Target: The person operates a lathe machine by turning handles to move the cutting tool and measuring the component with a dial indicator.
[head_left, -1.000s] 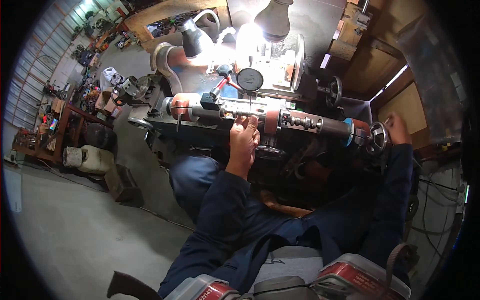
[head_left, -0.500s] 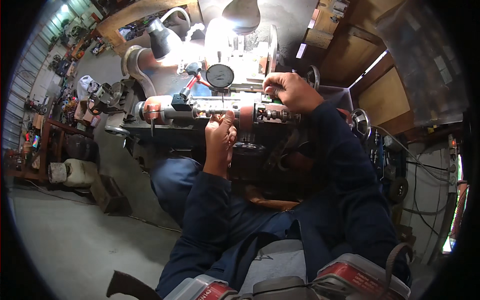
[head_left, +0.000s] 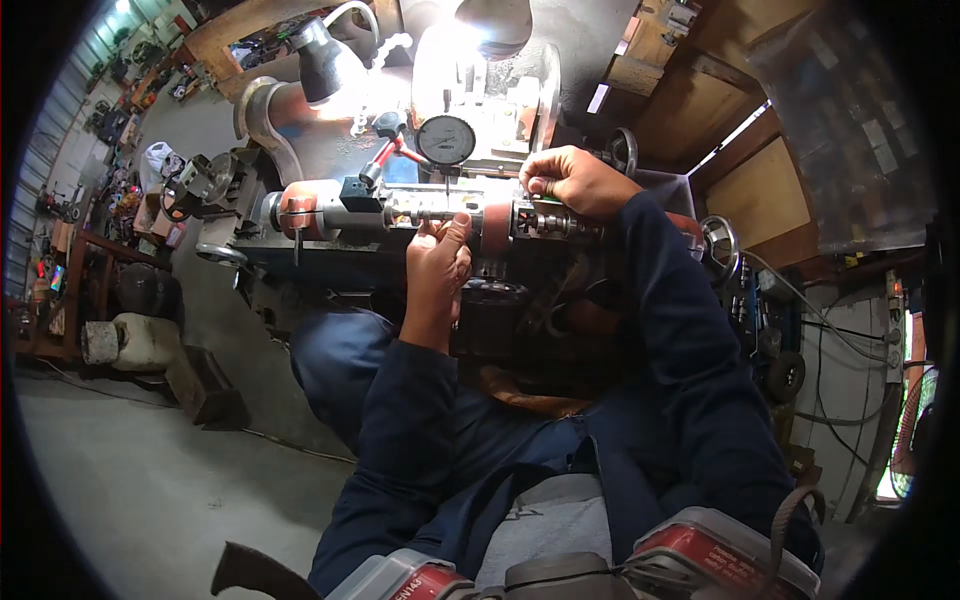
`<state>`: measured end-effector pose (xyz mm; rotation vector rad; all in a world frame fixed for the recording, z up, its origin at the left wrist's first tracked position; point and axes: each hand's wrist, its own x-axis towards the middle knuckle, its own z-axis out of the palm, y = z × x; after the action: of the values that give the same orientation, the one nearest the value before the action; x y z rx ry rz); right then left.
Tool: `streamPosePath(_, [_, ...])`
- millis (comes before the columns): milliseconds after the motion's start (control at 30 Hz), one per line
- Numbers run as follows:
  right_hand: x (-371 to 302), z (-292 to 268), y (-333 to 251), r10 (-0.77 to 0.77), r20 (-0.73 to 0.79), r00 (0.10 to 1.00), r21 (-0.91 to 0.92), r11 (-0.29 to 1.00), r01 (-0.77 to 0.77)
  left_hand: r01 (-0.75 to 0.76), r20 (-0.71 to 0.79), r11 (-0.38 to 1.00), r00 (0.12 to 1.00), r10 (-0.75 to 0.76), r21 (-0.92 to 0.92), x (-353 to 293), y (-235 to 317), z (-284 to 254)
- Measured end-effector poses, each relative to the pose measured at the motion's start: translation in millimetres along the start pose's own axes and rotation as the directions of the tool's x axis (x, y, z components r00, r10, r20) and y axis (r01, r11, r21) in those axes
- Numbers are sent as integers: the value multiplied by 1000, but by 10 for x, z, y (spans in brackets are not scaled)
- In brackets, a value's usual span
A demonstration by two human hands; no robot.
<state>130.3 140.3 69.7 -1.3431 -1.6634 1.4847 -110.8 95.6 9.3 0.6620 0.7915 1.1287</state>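
Note:
A metal shaft (head_left: 430, 214) lies held horizontally in a workshop machine (head_left: 320, 210), under a round dial gauge (head_left: 446, 140). My left hand (head_left: 438, 268) reaches up from below and pinches the shaft with thumb and fingers just under the gauge. My right hand (head_left: 570, 182) rests on top of the machine's chuck end (head_left: 545, 218), fingers curled over a small part there. A red-handled tool (head_left: 385, 150) lies behind the shaft. Both forearms wear dark blue sleeves.
A bright lamp (head_left: 490, 20) shines from above the machine. A handwheel (head_left: 722, 245) sits at the right end. Cluttered benches (head_left: 60, 270) and a pale block (head_left: 125, 340) stand at left on the concrete floor (head_left: 130, 480). Cables (head_left: 840, 340) hang at right.
My right hand swung in from the far right handwheel onto the chuck end beside the gauge. My left hand stayed at the shaft. The view moved closer to the machine.

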Motion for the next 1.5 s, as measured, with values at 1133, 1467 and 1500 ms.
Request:
streamPosePath(1133, [-55, 478, -414, -176, -335, 926, -844, 492, -212, -19, 14, 1000, 1000, 19, -3, 6, -30, -27])
streamPosePath(1467, [-284, 109, -209, -639, -385, 666, -703, 671, 238, -98, 15, 995, 995, 98, -14, 71, -169, 13])
streamPosePath(1500, [-473, 163, -378, -523, -494, 695, -644, 757, 111, -89, 7, 994, 996, 89, 61, 53, -136, -24])
